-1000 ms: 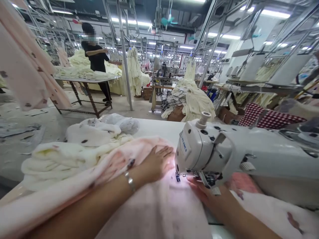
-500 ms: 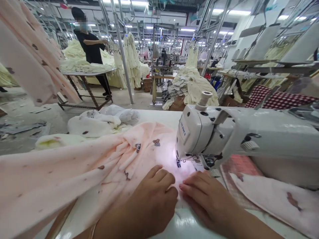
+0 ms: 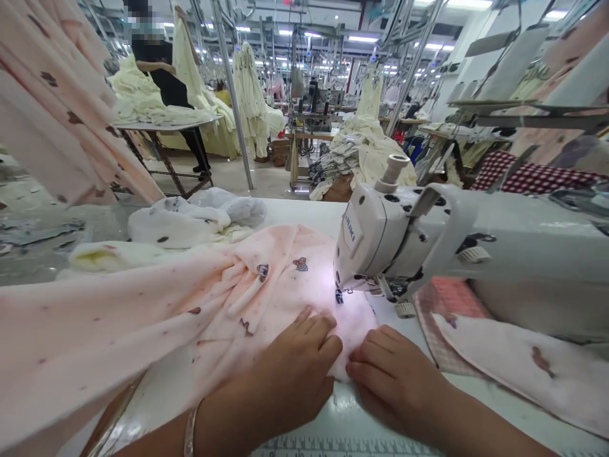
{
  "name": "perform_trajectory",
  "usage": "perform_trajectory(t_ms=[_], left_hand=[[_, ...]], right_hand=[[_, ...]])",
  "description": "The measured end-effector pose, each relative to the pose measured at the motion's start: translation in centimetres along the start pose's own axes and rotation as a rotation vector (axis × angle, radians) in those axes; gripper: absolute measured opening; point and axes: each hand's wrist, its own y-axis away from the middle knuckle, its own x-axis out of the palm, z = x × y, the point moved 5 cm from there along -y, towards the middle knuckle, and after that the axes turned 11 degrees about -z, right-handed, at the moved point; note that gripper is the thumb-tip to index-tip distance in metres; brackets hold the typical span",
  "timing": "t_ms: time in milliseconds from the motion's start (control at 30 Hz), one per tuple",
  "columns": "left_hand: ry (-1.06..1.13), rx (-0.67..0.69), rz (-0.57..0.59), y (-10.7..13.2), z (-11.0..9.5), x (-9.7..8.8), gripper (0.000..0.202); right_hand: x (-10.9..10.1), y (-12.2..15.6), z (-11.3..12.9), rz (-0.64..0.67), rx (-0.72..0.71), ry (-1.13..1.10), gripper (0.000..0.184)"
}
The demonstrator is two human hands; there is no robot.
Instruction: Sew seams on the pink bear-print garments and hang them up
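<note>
Pale pink fleece fabric (image 3: 280, 292) with small printed figures spreads over the white table and runs under the needle area of the white sewing machine (image 3: 368, 244), lit by its lamp. My left hand (image 3: 299, 362) presses on the fabric just left of the presser foot (image 3: 339, 296), its fingers curled and gripping the cloth. Close by on the right, my right hand (image 3: 397, 368) pinches the near right edge of the same fabric with its fingers together. Both thumbs are partly hidden.
Several white cloth pieces (image 3: 178, 222) lie behind the fabric. Right of the machine's needle area, a pink printed piece (image 3: 523, 362) rests beside pink checked cloth (image 3: 451, 311). A ruler strip (image 3: 323, 446) marks the near edge. Pink fabric hangs at left; a person (image 3: 164, 76) stands at a far table.
My right hand has shifted slightly away from the presser foot, its fingers more curled at the fabric edge. The view has tilted down, revealing the ruler. The distant person now lifts pale cloth.
</note>
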Motion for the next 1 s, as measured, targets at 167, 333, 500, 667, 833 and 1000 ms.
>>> perform_trajectory(t_ms=[167,333,500,667,833,1000], left_hand=[[-0.004,-0.008,-0.015,-0.3,0.7,-0.4,0.029],[0.003,-0.028,-0.005,-0.3,0.5,-1.0,0.029],[0.013,-0.079,-0.034,-0.7,1.2,-0.4,0.040],[-0.041,-0.063,-0.093,-2.9,3.8,0.3,0.045],[-0.047,-0.049,-0.101,-4.1,4.6,0.0,0.034],[-0.063,-0.101,-0.105,-4.0,3.5,-0.3,0.027]], right_hand=[[0.3,-0.1,-1.1,0.001,0.088,0.021,0.016],[0.5,0.0,-1.0,0.058,0.053,0.037,0.016],[0.4,-0.4,-1.2,0.073,-0.009,0.118,0.016],[1.0,-1.0,-3.7,0.080,0.021,0.198,0.018],[1.2,-1.1,-4.5,0.106,0.099,0.172,0.016],[0.9,-1.1,-4.1,0.086,0.164,0.089,0.017]])
